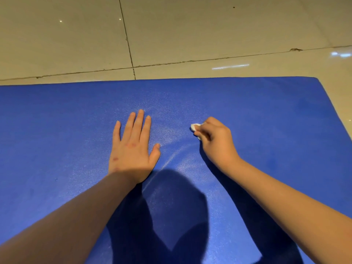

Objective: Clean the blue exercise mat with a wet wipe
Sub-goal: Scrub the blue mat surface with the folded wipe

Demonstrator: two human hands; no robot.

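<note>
A person's two hands work on a blue exercise mat (247, 115) spread across a beige tiled floor (171, 31), seen from a head-worn camera looking down. The left hand (133, 147) lies flat on the mat, palm down, fingers straight and close together, thumb angled out to the side. Well to its right, the right hand (215, 138) has its fingers curled around a small crumpled white wet wipe (195, 127), which shows at the fingertips and touches the mat's surface. Faint glossy arcs (171, 159) curve across the mat between the two hands. Both bare forearms reach in from the lower edge, and a dark shadow (171, 216) falls on the mat between them. The mat's far edge runs just below a dark grout line in the tiles, and its rounded far-right corner (317, 79) is in view.
</note>
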